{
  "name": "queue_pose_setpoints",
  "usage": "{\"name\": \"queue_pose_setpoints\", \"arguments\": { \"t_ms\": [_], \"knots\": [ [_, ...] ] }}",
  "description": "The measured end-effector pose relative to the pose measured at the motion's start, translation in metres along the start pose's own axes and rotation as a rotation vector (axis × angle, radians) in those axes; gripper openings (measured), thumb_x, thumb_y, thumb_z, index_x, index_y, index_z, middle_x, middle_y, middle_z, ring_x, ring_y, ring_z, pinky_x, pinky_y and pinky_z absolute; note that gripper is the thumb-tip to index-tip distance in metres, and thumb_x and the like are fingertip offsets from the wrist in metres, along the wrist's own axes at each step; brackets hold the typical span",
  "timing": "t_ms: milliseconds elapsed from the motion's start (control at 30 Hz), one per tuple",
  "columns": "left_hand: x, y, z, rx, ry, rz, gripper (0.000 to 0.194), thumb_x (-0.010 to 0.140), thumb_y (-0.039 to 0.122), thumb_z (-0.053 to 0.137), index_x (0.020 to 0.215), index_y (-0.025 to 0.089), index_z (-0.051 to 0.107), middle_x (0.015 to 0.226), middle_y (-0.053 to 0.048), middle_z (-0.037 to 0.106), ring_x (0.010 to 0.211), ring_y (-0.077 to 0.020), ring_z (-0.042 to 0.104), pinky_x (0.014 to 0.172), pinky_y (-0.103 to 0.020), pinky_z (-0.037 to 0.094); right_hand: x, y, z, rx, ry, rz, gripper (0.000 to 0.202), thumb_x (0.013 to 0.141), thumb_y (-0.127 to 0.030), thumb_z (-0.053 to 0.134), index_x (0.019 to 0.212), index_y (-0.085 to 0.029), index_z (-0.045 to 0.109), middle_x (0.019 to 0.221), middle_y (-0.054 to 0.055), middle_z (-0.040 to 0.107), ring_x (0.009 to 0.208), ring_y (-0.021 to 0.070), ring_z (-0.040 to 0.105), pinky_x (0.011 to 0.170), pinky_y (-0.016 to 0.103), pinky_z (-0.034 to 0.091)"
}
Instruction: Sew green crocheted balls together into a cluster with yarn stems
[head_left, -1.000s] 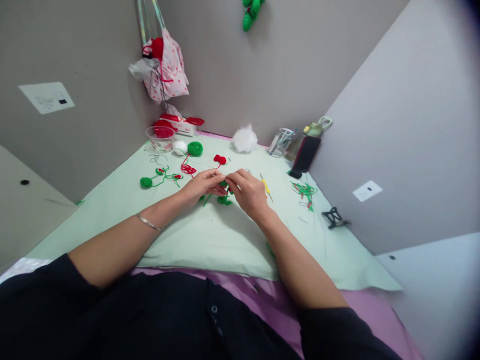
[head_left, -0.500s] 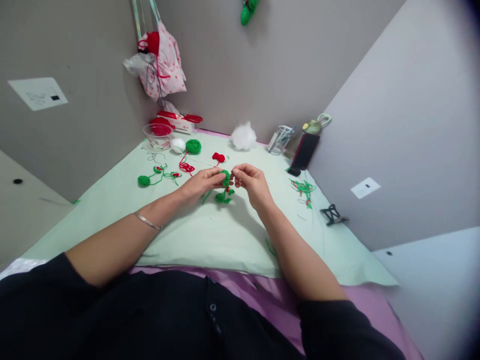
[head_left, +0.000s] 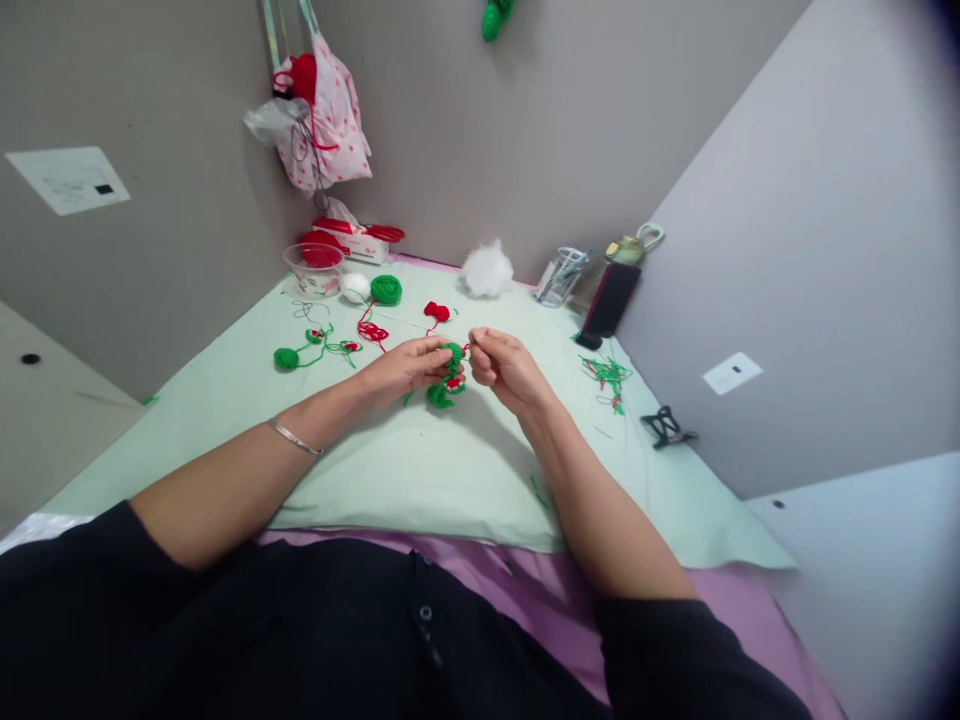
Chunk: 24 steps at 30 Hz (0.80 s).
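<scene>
My left hand (head_left: 405,368) pinches a green crocheted piece (head_left: 454,358) between thumb and fingers over the middle of the table. More green crochet with a red and white patch (head_left: 453,384) hangs below those fingers. A short stretch of red yarn (head_left: 466,350) runs from the green piece to my right hand (head_left: 504,366). The right thumb and forefinger are pressed together on this yarn, close beside the piece. Whether they also hold a needle is too small to tell. Beyond my hands lies a small red crocheted bow (head_left: 436,312).
Green yarn balls (head_left: 386,290), loose red yarn (head_left: 372,332) and a clear tub (head_left: 313,272) are at left. White stuffing (head_left: 486,270) sits at the back. A pen holder (head_left: 561,278), a phone (head_left: 612,302), yarn scraps (head_left: 606,374) and a black stand (head_left: 666,427) are at right.
My right hand has drawn slightly to the right, and red yarn now shows between it and the green piece. The hanging red and white patch has turned more into view.
</scene>
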<state>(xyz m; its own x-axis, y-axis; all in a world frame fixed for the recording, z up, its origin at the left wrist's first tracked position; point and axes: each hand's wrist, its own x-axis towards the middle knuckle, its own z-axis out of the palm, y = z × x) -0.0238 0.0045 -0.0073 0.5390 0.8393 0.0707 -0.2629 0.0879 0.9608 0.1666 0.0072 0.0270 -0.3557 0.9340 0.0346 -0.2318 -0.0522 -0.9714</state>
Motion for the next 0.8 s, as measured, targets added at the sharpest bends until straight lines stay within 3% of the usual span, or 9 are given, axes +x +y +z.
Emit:
{"name": "queue_pose_setpoints", "arguments": {
  "t_ms": [100,167,267,367,500,600,700,800],
  "knots": [
    [-0.0015,0.0024,0.0009,0.007,-0.025,-0.033,0.035,0.082,0.046,0.078,0.094,0.016,0.068,0.090,-0.005,0.067,0.086,-0.0173,0.068,0.082,-0.031,0.052,-0.0002,-0.0032,-0.0018,0.005,0.041,-0.077,0.044,0.066,-0.048,0.085,0.070,-0.020,0.051,0.050,-0.012,0.030,0.044,0.0034,0.017,0.043,0.022,0.012],
    [-0.0024,0.0041,0.0023,0.009,-0.025,-0.051,0.035,0.082,0.047,0.078,0.093,0.016,0.068,0.087,-0.004,0.067,0.085,-0.0184,0.069,0.080,-0.032,0.053,0.0007,-0.0044,-0.0045,0.008,0.069,-0.109,0.042,0.066,-0.048,0.085,0.071,-0.020,0.053,0.050,-0.012,0.030,0.044,0.0036,0.017,0.044,0.022,0.013],
    [-0.0033,0.0064,0.0042,0.000,0.034,-0.053,0.032,0.083,0.043,0.077,0.096,0.015,0.068,0.091,-0.006,0.068,0.084,-0.0177,0.069,0.078,-0.031,0.053,0.0017,-0.0035,-0.0062,0.002,0.097,-0.104,0.040,0.067,-0.047,0.084,0.076,-0.020,0.056,0.053,-0.009,0.043,0.044,0.0045,0.030,0.045,0.022,0.023],
    [-0.0033,0.0081,0.0052,-0.009,0.092,-0.041,0.036,0.082,0.036,0.077,0.111,0.018,0.066,0.104,-0.007,0.070,0.084,-0.0157,0.069,0.075,-0.029,0.053,0.0005,-0.0012,-0.0034,-0.016,0.092,-0.069,0.040,0.068,-0.047,0.082,0.081,-0.021,0.055,0.065,-0.003,0.063,0.052,0.0082,0.050,0.048,0.022,0.033],
    [-0.0027,0.0089,0.0069,-0.006,0.122,-0.024,0.032,0.082,0.034,0.075,0.109,0.020,0.064,0.104,-0.006,0.070,0.088,-0.0182,0.072,0.072,-0.028,0.053,-0.0017,0.0010,0.0017,-0.064,0.085,-0.052,0.039,0.069,-0.047,0.081,0.084,-0.022,0.055,0.081,0.001,0.072,0.057,0.0103,0.060,0.048,0.021,0.035],
    [-0.0025,0.0081,0.0082,-0.013,0.128,-0.021,0.029,0.083,0.039,0.076,0.098,0.019,0.063,0.103,-0.005,0.068,0.092,-0.0198,0.072,0.070,-0.027,0.052,-0.0005,0.0025,0.0022,-0.082,0.135,-0.098,0.035,0.070,-0.045,0.081,0.085,-0.021,0.060,0.084,-0.001,0.071,0.050,0.0057,0.050,0.045,0.021,0.028],
    [-0.0027,0.0066,0.0087,0.014,0.128,-0.019,0.032,0.081,0.044,0.078,0.094,0.019,0.063,0.109,-0.005,0.068,0.094,-0.0198,0.072,0.071,-0.026,0.050,0.0016,0.0040,0.0018,-0.088,0.179,-0.137,0.032,0.068,-0.042,0.083,0.082,-0.020,0.064,0.073,-0.004,0.063,0.045,0.0023,0.033,0.043,0.022,0.020],
    [-0.0027,0.0051,0.0079,0.040,0.100,-0.013,0.033,0.080,0.045,0.080,0.092,0.019,0.064,0.110,-0.005,0.068,0.096,-0.0200,0.072,0.077,-0.028,0.050,0.0023,0.0052,0.0032,-0.086,0.188,-0.132,0.032,0.066,-0.042,0.085,0.081,-0.020,0.067,0.069,-0.005,0.057,0.047,0.0035,0.035,0.044,0.022,0.025]
  ]
}}
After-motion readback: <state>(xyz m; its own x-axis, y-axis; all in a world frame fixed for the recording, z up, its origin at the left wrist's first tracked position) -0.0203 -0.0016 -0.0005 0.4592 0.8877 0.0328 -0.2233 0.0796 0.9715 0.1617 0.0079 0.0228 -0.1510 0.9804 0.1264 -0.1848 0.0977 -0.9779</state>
